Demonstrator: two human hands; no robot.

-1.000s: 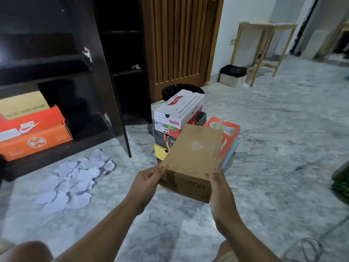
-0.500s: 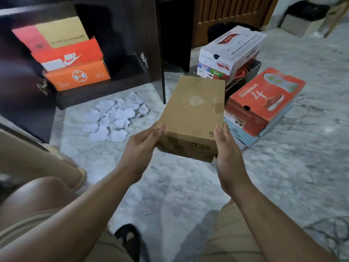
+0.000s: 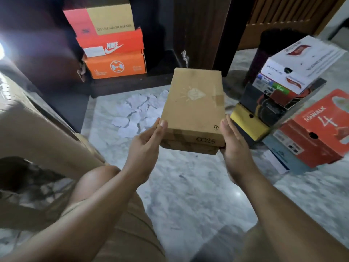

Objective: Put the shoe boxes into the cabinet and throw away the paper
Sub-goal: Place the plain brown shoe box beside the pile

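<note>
A brown shoe box (image 3: pixel 194 108) is gripped at its near corners by the left hand (image 3: pixel 146 143) and right hand (image 3: pixel 233 146), above the paper scraps (image 3: pixel 136 112).

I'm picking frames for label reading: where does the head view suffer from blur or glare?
Head view: the brown box held by both hands is sharp, its "0025" readable; the white box atop the right stack is motion-smeared, print illegible; a bright glare patch washes the left edge; the cabinet interior is dark.
</note>
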